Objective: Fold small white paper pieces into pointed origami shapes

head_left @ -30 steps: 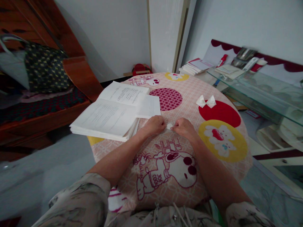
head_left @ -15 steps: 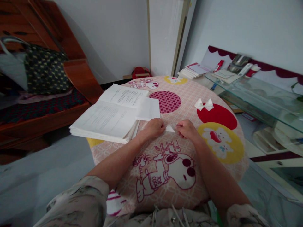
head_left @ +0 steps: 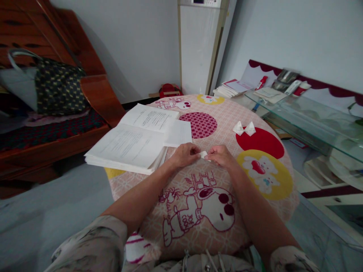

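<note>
A small piece of folded white paper (head_left: 203, 155) is held between my two hands, low over the patterned tablecloth. My left hand (head_left: 185, 155) pinches its left side with fingers closed. From the other side, my right hand (head_left: 220, 155) grips the right edge between thumb and fingertips. The fingers cover part of the folds. Beyond my right hand, a folded white paper bow shape (head_left: 244, 128) rests partly on a red circle of the cloth. Left of my hands lies a thick open book (head_left: 127, 143), with a loose white sheet (head_left: 178, 133) over its right edge.
The round table (head_left: 176, 170) wears a pink cloth with cartoon figures. A glass shelf unit (head_left: 312, 121) adjoins it at right, near a stack of booklets (head_left: 231, 87). On the left, a wooden bench (head_left: 96, 94) carries a patterned bag (head_left: 61, 85).
My hands have come closer together, the right one moving left. The paper between them now looks smaller and more compact. The whole view has tilted slightly upward.
</note>
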`<state>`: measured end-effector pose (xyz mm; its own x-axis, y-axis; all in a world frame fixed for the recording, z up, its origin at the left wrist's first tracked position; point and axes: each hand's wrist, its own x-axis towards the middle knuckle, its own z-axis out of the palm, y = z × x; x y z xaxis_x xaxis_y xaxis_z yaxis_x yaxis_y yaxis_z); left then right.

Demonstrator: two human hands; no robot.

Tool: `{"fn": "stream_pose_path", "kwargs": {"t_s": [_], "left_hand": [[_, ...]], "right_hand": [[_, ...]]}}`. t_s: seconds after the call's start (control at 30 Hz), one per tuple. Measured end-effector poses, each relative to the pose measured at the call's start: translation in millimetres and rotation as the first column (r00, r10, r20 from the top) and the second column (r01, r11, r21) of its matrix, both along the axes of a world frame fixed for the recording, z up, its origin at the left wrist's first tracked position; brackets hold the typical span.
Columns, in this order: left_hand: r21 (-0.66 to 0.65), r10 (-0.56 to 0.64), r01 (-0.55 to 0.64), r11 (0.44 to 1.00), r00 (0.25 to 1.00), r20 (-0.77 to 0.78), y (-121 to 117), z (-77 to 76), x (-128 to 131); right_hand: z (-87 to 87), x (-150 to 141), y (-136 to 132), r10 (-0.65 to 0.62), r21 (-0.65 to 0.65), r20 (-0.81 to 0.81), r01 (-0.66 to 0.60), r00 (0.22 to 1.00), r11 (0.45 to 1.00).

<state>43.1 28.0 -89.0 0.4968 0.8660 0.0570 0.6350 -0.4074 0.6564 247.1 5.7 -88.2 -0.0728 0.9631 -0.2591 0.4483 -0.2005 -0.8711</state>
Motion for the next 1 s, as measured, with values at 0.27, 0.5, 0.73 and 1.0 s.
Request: {"fn": "stream_pose_path", "kwargs": {"t_s": [0.27, 0.5, 0.73, 1.0], "left_hand": [[-0.145, -0.088, 0.124, 0.982, 0.969, 0.232, 2, -8.8, -1], [-0.292, 0.019, 0.080, 0.953, 0.947, 0.320, -1, -6.1, 1], [-0.372, 0.069, 0.081, 0.925, 0.925, 0.373, -1, -7.9, 3], [-0.501, 0.060, 0.105, 0.859, 0.951, 0.302, -8, 2.0, 5]], "right_hand": [[4.5, 1, -4, 0.086, 0.019, -0.195, -0.084, 0.977, 0.996], [9.2, 5, -5, 0.178, 0.149, -0.084, -0.164, 0.980, 0.975], [0.3, 1, -6, 0.257, 0.119, -0.199, -0.237, 0.946, 0.964], [-0.7, -3, -9, 0.244, 0.063, -0.208, -0.236, 0.947, 0.970]]}}
